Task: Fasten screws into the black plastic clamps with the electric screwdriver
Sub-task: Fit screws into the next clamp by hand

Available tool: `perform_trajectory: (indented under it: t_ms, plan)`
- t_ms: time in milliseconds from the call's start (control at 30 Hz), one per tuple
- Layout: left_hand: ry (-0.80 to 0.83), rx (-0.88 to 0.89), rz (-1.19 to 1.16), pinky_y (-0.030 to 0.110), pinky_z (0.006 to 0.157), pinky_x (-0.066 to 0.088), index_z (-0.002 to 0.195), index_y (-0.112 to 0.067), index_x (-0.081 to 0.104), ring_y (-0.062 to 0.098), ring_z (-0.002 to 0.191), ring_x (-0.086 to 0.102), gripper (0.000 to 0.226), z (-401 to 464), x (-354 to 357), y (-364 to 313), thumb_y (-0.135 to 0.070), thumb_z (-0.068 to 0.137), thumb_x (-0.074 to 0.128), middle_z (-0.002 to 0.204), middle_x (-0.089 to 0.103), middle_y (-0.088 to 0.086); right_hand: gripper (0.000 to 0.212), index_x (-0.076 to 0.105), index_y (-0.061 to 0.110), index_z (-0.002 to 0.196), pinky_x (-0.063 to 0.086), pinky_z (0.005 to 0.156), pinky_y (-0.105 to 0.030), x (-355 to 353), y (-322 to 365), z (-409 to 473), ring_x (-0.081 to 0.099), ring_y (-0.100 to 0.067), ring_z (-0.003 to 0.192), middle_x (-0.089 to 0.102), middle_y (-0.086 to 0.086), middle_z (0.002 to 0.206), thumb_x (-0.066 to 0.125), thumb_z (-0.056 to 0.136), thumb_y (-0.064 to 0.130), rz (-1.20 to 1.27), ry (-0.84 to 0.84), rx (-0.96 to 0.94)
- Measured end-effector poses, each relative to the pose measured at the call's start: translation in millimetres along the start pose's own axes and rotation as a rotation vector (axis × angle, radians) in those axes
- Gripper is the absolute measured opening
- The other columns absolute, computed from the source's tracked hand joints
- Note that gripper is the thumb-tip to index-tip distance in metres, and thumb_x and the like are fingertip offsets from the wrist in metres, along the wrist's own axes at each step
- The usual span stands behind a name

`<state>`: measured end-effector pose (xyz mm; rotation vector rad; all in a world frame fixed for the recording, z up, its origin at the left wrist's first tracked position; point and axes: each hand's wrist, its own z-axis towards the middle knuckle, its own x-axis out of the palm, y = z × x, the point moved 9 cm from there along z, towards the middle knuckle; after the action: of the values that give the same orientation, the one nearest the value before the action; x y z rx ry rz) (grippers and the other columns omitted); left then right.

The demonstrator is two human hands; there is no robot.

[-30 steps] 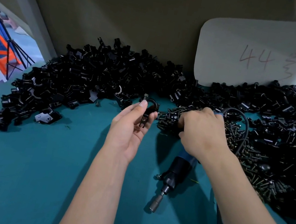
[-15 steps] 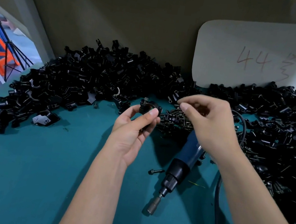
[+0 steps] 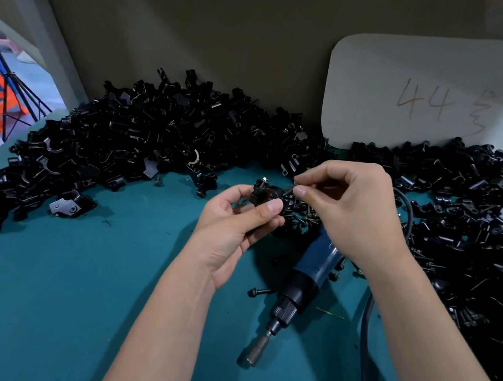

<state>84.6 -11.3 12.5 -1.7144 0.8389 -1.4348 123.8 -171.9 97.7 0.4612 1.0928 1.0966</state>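
Pinching a black clamp (image 3: 264, 196) in my left hand (image 3: 238, 221), I hold a screw (image 3: 289, 190) between my right hand (image 3: 348, 212) fingers (image 3: 300, 192), the electric screwdriver (image 3: 297, 289) lying on the teal counter (image 3: 46, 289).

Two bare forearms are shown entering from the lower edge, no sleeves, gloves, rings or wrist items being worn; the left hand (image 3: 238, 221) and right hand (image 3: 352, 209) are uncovered, with short, unpainted fingernails.

Both forearms stretched forward, left hand (image 3: 240, 218) raised with fingers and thumb curled, right hand (image 3: 347, 210) pinched at thumb and forefinger.
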Motion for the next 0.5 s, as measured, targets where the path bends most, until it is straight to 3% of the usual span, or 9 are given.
perform_trajectory:
  t_ms: [267, 400, 500]
  plan:
    - [0.021, -0.022, -0.032, 0.019, 0.069, 0.059, 0.109, -0.005, 0.067, 0.015, 0.074, 0.073, 0.045, 0, 0, 3, -0.011, 0.068, 0.084, 0.090, 0.076, 0.007, 0.012, 0.083, 0.024, 0.092, 0.060, 0.083, -0.028, 11, 1, 1, 0.073, -0.004, 0.082, 0.078, 0.011, 0.084, 0.080, 0.090, 0.013, 0.040, 0.167, -0.023]
    - [0.038, -0.061, -0.174, 0.017, 0.067, 0.058, 0.103, -0.007, 0.068, 0.015, 0.075, 0.073, 0.037, -1, 6, 8, -0.010, 0.069, 0.083, 0.088, 0.075, 0.006, 0.016, 0.083, 0.023, 0.095, 0.055, 0.070, -0.025, 16, -10, -1, 0.067, -0.014, 0.077, 0.079, 0.001, 0.089, 0.072, 0.097, 0.012, 0.376, 0.156, 0.105]
    - [0.043, -0.142, -0.359, 0.017, 0.062, 0.058, 0.093, -0.007, 0.075, 0.017, 0.072, 0.072, 0.023, -4, 16, 18, -0.005, 0.070, 0.080, 0.093, 0.076, 0.015, 0.018, 0.084, 0.019, 0.098, 0.050, 0.068, -0.025, 28, -13, -7, 0.060, -0.015, 0.077, 0.076, -0.010, 0.092, 0.067, 0.100, 0.014, 0.613, 0.209, 0.240]
